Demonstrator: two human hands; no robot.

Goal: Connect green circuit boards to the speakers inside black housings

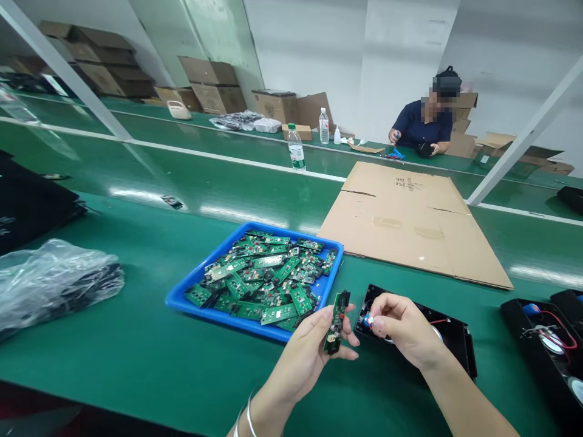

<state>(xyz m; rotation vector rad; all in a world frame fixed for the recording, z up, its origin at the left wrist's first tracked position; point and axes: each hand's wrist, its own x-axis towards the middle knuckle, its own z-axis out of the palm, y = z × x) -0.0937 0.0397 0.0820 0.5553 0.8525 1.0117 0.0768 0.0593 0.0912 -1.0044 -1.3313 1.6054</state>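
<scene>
My left hand [314,340] grips a green circuit board [337,321] on edge between thumb and fingers, just off the near right corner of a blue tray [200,309]. In that tray lies a heap of similar circuit boards [273,273]. Thumb and fingertips of my right hand [401,325] pinch a small white connector [370,320], which has coloured wire by it. Beneath the right hand is an open black speaker housing [455,340], partly covered by the hand and forearm. A round silvery part inside it shows only at its rim.
More black housings [532,346] with wires stand at the right. A flat cardboard sheet [410,224] lies behind the tray. Plastic-wrapped goods [59,285] rest at the left. A bottle [296,149] stands by the rail; across the bench a co-worker [423,127] sits handling parts.
</scene>
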